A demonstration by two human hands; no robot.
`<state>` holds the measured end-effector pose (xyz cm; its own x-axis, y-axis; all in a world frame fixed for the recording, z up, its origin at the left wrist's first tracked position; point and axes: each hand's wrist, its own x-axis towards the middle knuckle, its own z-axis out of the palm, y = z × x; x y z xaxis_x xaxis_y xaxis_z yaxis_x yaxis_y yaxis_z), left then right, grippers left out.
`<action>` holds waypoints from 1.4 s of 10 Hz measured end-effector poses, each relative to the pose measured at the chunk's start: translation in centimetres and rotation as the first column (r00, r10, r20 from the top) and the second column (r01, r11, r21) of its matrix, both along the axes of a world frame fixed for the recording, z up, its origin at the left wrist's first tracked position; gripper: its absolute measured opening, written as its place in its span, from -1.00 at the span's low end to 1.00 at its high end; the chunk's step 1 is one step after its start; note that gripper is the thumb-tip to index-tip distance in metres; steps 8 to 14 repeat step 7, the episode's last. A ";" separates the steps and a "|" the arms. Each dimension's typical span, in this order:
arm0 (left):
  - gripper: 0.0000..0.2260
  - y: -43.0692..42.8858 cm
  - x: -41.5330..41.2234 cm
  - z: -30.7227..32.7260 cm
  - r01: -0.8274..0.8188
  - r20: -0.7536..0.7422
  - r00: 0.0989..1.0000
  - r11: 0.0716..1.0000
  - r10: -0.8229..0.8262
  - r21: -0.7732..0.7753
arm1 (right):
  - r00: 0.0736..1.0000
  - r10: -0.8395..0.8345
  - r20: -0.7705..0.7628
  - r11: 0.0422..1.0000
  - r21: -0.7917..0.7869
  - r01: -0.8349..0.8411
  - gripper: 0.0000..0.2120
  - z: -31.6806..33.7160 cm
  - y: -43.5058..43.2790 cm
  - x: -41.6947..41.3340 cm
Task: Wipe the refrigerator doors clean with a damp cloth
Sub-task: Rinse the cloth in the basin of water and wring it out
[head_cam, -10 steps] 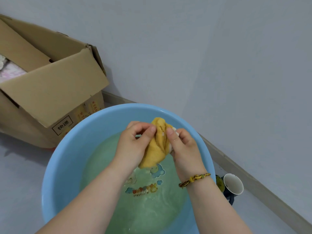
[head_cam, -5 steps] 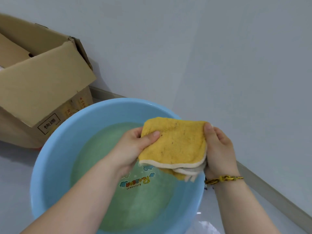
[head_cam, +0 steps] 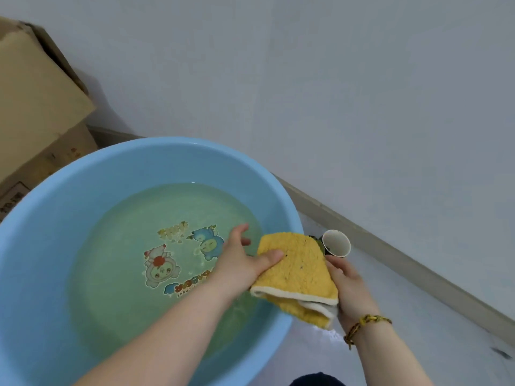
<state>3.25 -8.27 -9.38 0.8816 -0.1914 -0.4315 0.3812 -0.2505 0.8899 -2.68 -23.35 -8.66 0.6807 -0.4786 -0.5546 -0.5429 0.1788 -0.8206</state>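
A folded yellow cloth (head_cam: 298, 270) with a white edge hangs over the right rim of a light blue basin (head_cam: 178, 154). My left hand (head_cam: 241, 260) pinches the cloth's left edge, thumb on top. My right hand (head_cam: 349, 286) grips its right side from beneath; a braided yellow bracelet sits on that wrist. The basin holds greenish water over cartoon pictures on its bottom. No refrigerator is in view.
A brown cardboard box (head_cam: 36, 107) stands at the left against the pale wall. A white paper cup (head_cam: 336, 243) sits on the floor just right of the basin, near the grey skirting board (head_cam: 404, 263). Grey floor stretches to the lower right.
The cloth went from bunched between both hands to spread flat, then moved right and down over the basin's rim. The view shifted left to right, showing the paper cup again.
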 end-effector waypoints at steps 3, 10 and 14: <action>-0.48 -1.4 -1.9 0.5 0.310 0.266 0.900 0.937 -0.344 0.164 | 0.953 0.299 0.057 0.901 -0.347 -0.262 -0.47 1.0 2.6 -0.9; -0.57 -1.5 -1.1 -0.4 0.242 0.129 0.961 0.970 -0.244 0.031 | 0.978 0.139 0.155 0.989 0.018 -0.144 -0.35 -1.2 2.1 -0.3; -0.57 -1.5 -1.1 -0.4 0.242 0.129 0.961 0.970 -0.244 0.031 | 0.978 0.139 0.155 0.989 0.018 -0.144 -0.35 -1.2 2.1 -0.3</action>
